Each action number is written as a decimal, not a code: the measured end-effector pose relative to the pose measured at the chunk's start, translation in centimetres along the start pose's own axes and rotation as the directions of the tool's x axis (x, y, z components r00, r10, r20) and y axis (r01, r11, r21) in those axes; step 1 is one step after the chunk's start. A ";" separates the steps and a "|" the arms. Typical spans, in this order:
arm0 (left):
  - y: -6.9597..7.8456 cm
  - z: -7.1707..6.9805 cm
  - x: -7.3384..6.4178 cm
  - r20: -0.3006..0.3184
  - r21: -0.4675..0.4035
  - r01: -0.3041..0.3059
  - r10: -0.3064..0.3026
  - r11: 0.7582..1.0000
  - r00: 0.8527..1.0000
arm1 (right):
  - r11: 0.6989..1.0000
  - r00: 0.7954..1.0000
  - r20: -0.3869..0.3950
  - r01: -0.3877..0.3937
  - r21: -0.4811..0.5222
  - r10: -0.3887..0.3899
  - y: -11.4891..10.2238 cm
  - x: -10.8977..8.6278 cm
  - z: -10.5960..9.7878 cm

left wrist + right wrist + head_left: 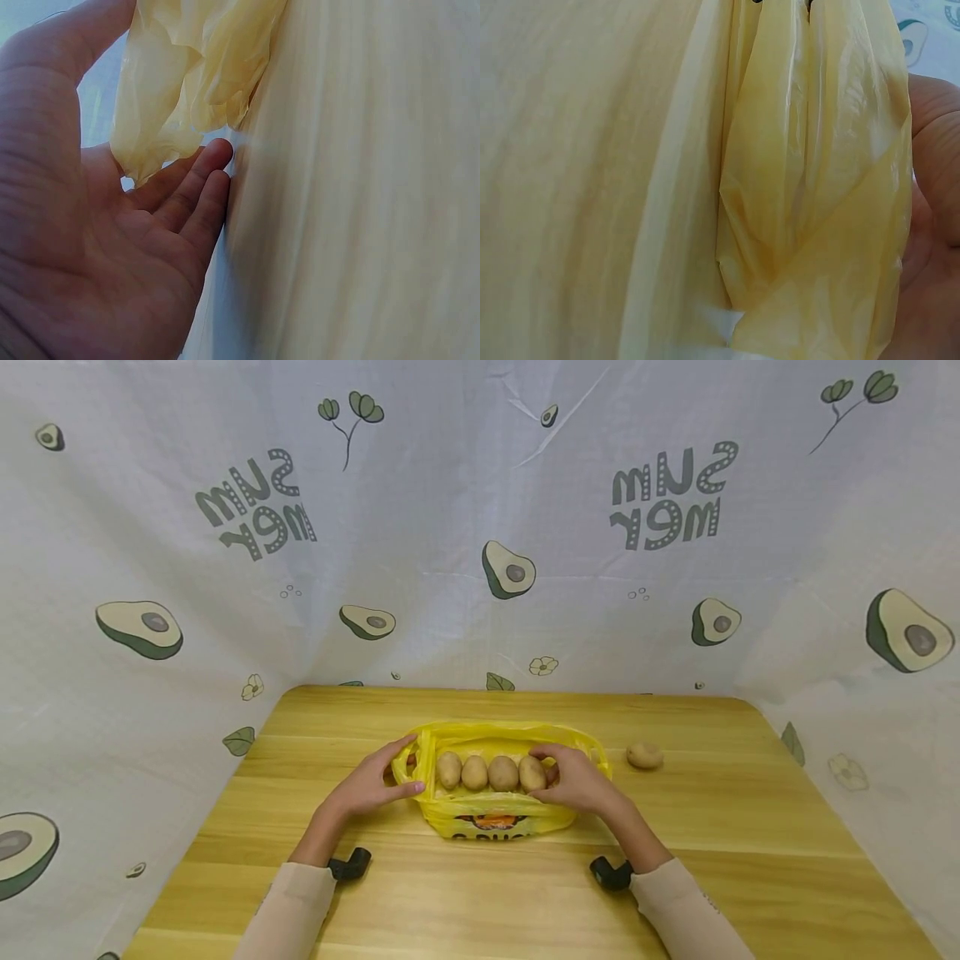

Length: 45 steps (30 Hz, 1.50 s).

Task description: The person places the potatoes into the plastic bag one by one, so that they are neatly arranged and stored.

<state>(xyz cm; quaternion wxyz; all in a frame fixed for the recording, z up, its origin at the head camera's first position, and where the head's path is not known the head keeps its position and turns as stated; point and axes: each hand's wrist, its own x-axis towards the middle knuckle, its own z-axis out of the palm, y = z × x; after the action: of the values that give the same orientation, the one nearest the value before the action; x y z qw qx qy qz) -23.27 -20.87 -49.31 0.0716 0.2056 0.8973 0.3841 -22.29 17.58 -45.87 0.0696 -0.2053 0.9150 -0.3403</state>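
Observation:
A yellow plastic bag (498, 820) lies on the table with its mouth spread wide. Several potatoes (474, 773) sit in a row inside it. My left hand (369, 783) holds the bag's left end, thumb in front and fingers behind; in the left wrist view, crumpled plastic (161, 82) hangs between thumb and fingers. Reaching in from the right, my right hand (579, 778) grips the rightmost potato (532, 773) between thumb and fingers. The bag's side (817, 187) hides most of that hand in the right wrist view.
One loose potato (645, 755) lies on the wooden table (465, 902), right of the bag. A white avocado-print cloth (450, 527) hangs behind the table and along both sides. Black wrist mounts (349, 864) show under both forearms.

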 end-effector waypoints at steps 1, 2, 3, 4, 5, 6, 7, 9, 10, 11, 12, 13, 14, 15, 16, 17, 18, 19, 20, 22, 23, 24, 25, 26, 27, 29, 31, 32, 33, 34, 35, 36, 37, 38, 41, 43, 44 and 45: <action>0.0 0.0 0.0 0.000 0.001 0.001 -0.001 1.000 1.000 | 1.000 1.000 -0.002 -0.001 -0.003 0.001 0.1 0.0 0.0; 0.0 0.0 0.0 0.001 0.002 0.001 -0.001 1.000 1.000 | 1.000 1.000 -0.004 -0.003 -0.001 0.003 0.1 -0.1 -0.1; 0.0 0.0 0.0 0.001 0.000 0.002 -0.002 1.000 1.000 | 1.000 1.000 -0.006 -0.005 0.002 0.005 0.1 -0.2 -0.2; 0.1 0.0 0.0 0.001 -0.001 0.004 -0.004 1.000 1.000 | 1.000 1.000 -0.011 -0.010 0.005 0.010 0.2 -0.3 -0.2; 0.1 0.0 0.0 0.001 -0.002 0.005 -0.005 1.000 1.000 | 1.000 1.000 -0.017 -0.014 0.007 0.014 0.2 -0.3 -0.3; 0.1 0.0 0.0 0.001 -0.005 0.008 -0.008 1.000 1.000 | 1.000 1.000 -0.022 -0.018 0.007 0.019 0.3 -0.4 -0.5; 0.1 0.0 0.0 -0.001 -0.005 0.007 -0.007 1.000 1.000 | 1.000 0.999 -0.028 -0.019 0.015 0.019 0.3 -0.6 -0.6; 0.2 0.0 0.0 0.000 -0.007 0.007 -0.007 1.000 1.000 | 0.999 0.999 -0.039 -0.022 0.036 0.024 0.4 -0.8 -1.0; 0.2 0.0 0.0 0.000 -0.007 0.007 -0.007 1.000 1.000 | 0.999 0.999 -0.047 -0.024 0.046 0.026 0.4 -0.9 -1.2; 0.1 0.0 -0.1 0.000 -0.005 0.006 -0.006 1.000 1.000 | 0.998 0.998 -0.054 -0.020 0.054 0.023 0.5 -1.0 -1.4; 0.1 0.0 -0.1 0.001 -0.005 0.006 -0.006 1.000 1.000 | 0.998 0.998 -0.062 -0.011 0.066 0.015 0.6 -1.1 -1.6; 0.0 0.0 -0.1 0.001 -0.002 0.006 -0.006 1.000 1.000 | 0.997 0.997 -0.071 -0.001 0.076 0.006 0.7 -1.2 -1.8; 0.0 0.0 -0.1 0.001 -0.004 0.009 -0.009 1.000 1.000 | 0.997 0.997 -0.083 0.009 0.080 -0.002 0.8 -1.3 -1.9; 0.0 0.0 -0.1 0.001 -0.005 0.013 -0.013 1.000 1.000 | 0.997 0.995 -0.096 0.021 0.078 -0.013 0.9 -1.4 -2.1; 0.0 0.0 0.0 0.001 -0.007 0.016 -0.016 1.000 1.000 | 0.997 0.994 -0.109 0.031 0.075 -0.023 1.0 -1.4 -2.3; -0.1 0.0 0.0 0.000 -0.008 0.018 -0.018 1.000 1.000 | 0.997 0.992 -0.121 0.039 0.072 -0.030 1.1 -1.5 -2.5; -0.1 0.0 0.0 0.001 -0.010 0.021 -0.021 1.000 1.000 | 0.996 0.991 -0.131 0.045 0.074 -0.035 1.2 -1.5 -2.7; -0.1 0.0 0.0 0.002 -0.011 0.022 -0.022 1.000 1.000 | 0.996 0.989 -0.142 0.046 0.071 -0.036 1.3 -1.6 -2.9; -0.2 0.0 0.0 0.003 -0.012 0.022 -0.022 1.000 1.000 | 0.997 0.988 -0.150 0.044 0.068 -0.034 1.4 -1.7 -3.1; -0.2 0.0 0.1 0.004 -0.012 0.019 -0.019 1.000 1.000 | 0.997 0.986 -0.164 0.035 0.065 -0.024 1.4 -1.9 -3.5; -0.3 0.0 0.1 0.005 -0.009 0.017 -0.017 1.000 1.000 | 0.997 0.985 -0.171 0.031 0.065 -0.019 1.4 -2.0 -3.8; -0.3 0.0 0.1 0.005 -0.009 0.016 -0.016 1.000 1.000 | 0.998 0.984 -0.178 0.026 0.065 -0.014 1.4 -2.2 -4.0; -0.3 0.0 0.1 0.005 -0.008 0.015 -0.015 1.000 1.000 | 0.998 0.982 -0.187 0.022 0.061 -0.010 1.4 -2.3 -4.2; -0.3 0.0 0.1 0.005 -0.008 0.015 -0.015 1.000 1.000 | 0.998 0.981 -0.195 0.019 0.060 -0.007 1.5 -2.4 -4.4; -0.3 0.0 0.1 0.005 -0.009 0.013 -0.013 1.000 1.000 | 0.998 0.979 -0.205 0.018 0.060 -0.006 1.5 -2.5 -4.5; -0.3 0.0 0.1 0.003 -0.010 0.011 -0.011 1.000 1.000 | 0.998 0.974 -0.225 0.017 0.060 -0.003 1.7 -2.6 -4.8; -0.2 0.0 0.1 0.002 -0.012 0.007 -0.007 1.000 1.000 | 0.998 0.968 -0.250 0.013 0.062 0.003 2.0 -2.8 -5.1; -0.2 0.0 0.1 0.002 -0.011 0.004 -0.004 1.000 1.000 | 0.998 0.966 -0.259 0.014 0.065 0.003 2.1 -2.9 -5.2; -0.2 0.0 0.1 0.001 -0.010 0.003 -0.003 1.000 1.000 | 0.998 0.963 -0.268 0.010 0.068 0.008 2.2 -3.0 -5.4; -0.2 0.0 0.1 0.001 -0.010 0.003 -0.003 1.000 1.000 | 0.998 0.961 -0.276 0.004 0.069 0.015 2.4 -3.2 -5.5; -0.2 0.0 0.1 0.001 -0.009 0.003 -0.003 1.000 1.000 | 0.997 0.959 -0.284 -0.003 0.073 0.023 2.4 -3.3 -5.6; -0.2 0.0 0.1 0.001 -0.008 0.002 -0.002 1.000 1.000 | 0.997 0.958 -0.286 -0.010 0.074 0.031 2.5 -3.4 -5.8; -0.3 0.1 0.1 0.001 -0.008 0.002 -0.002 1.000 1.000 | 0.997 0.957 -0.287 -0.018 0.078 0.039 2.6 -3.6 -6.0; -0.3 0.1 0.1 0.001 -0.005 0.001 -0.001 1.000 1.000 | 0.997 0.957 -0.287 -0.025 0.077 0.046 2.7 -3.7 -6.1; -0.3 0.1 0.1 0.000 -0.001 -0.002 0.002 1.000 1.000 | 0.996 0.954 -0.293 -0.047 0.081 0.069 3.0 -4.1 -6.6; -0.3 0.0 0.1 0.000 -0.002 -0.004 0.004 1.000 1.000 | 0.995 0.951 -0.298 -0.056 0.080 0.077 3.3 -4.4 -6.8; -0.3 0.0 0.1 0.001 -0.003 -0.005 0.005 1.000 1.000 | 0.995 0.950 -0.302 -0.059 0.080 0.081 3.4 -4.5 -6.9; -0.3 0.0 0.1 0.001 -0.005 -0.006 0.006 1.000 1.000 | 0.995 0.948 -0.307 -0.063 0.081 0.085 3.5 -4.6 -7.0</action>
<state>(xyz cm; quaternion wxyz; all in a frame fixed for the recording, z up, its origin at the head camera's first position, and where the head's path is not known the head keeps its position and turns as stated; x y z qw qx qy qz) -23.47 -20.99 -49.54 0.0714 0.2084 0.8957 0.3863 -21.15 26.08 -42.92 -0.0551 -0.1121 0.9092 -0.3972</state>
